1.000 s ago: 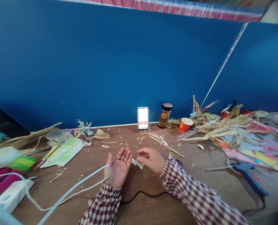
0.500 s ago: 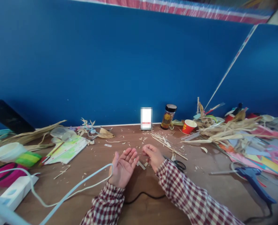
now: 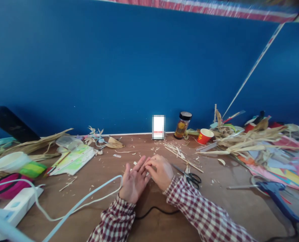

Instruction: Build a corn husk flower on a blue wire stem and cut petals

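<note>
My left hand (image 3: pixel 133 179) lies palm up on the brown table (image 3: pixel 109 195), fingers stretched out and open. Over its fingertips my right hand (image 3: pixel 160 171) is curled, thumb and fingers pinched together; what they hold is too small to make out. Both sleeves are red and white checked. Black-handled scissors (image 3: pixel 193 178) lie just right of my right wrist. Small straw scraps (image 3: pixel 176 151) are scattered beyond the hands.
A pale blue cord (image 3: pixel 84 201) loops at the left, a black cable (image 3: pixel 154 211) under my wrists. A jar (image 3: pixel 183 125), a red paper cup (image 3: pixel 205 136), dried husks (image 3: pixel 245 139) and a blue glue gun (image 3: pixel 275 193) stand right. Coloured papers (image 3: pixel 72 159) and a white bowl (image 3: pixel 9 161) lie left.
My right hand has moved left onto the fingertips of my left hand. The left hand has flattened and stayed in place. The scissors now show beside my right wrist.
</note>
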Motion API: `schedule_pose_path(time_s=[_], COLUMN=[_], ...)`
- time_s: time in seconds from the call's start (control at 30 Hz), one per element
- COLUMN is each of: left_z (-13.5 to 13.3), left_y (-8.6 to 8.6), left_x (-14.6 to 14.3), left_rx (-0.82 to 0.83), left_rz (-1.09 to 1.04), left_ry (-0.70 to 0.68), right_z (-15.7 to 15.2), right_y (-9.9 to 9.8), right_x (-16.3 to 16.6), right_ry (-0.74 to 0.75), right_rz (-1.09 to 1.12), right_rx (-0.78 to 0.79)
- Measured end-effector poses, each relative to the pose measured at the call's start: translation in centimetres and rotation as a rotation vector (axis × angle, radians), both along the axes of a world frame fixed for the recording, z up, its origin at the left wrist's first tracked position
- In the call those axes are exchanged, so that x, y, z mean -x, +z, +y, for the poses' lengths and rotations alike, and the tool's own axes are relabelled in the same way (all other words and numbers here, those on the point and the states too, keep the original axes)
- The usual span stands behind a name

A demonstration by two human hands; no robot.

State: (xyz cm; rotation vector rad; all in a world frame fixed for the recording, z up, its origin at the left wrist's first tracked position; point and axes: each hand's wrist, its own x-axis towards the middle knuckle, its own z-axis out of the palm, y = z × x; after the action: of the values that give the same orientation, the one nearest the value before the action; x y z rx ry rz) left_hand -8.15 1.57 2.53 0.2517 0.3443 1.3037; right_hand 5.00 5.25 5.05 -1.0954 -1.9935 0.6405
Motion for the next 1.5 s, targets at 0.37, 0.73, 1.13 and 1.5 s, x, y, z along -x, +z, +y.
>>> schedule_pose_path(time_s=[0.37,0.73,1.13,1.5], left_z=[-0.1,0.1,0.6,0.5], left_y=[-0.9,-0.5,-1.8,-1.8], left_x=[-0.3,0.7,1.2,1.1], left_rx=[-0.086,-0.107,-0.083,-0.119], left_rz=[0.084,0.017,-0.134,-0.127], left_ry=[0.002,0.034,0.031,-0.005], right_z=[0.3,5.7,4.9,0.4], right_y=[-1.7,-0.3,-0.9,-0.1], right_x=[2.1,-4.9,-6.2,-2.5], right_ry=[-0.117,-0.393,-0.235,0.122], right_rz=[-0.06,0.233,-0.095,-0.014], right_rx=[0.048,0.161,0.086,0.233])
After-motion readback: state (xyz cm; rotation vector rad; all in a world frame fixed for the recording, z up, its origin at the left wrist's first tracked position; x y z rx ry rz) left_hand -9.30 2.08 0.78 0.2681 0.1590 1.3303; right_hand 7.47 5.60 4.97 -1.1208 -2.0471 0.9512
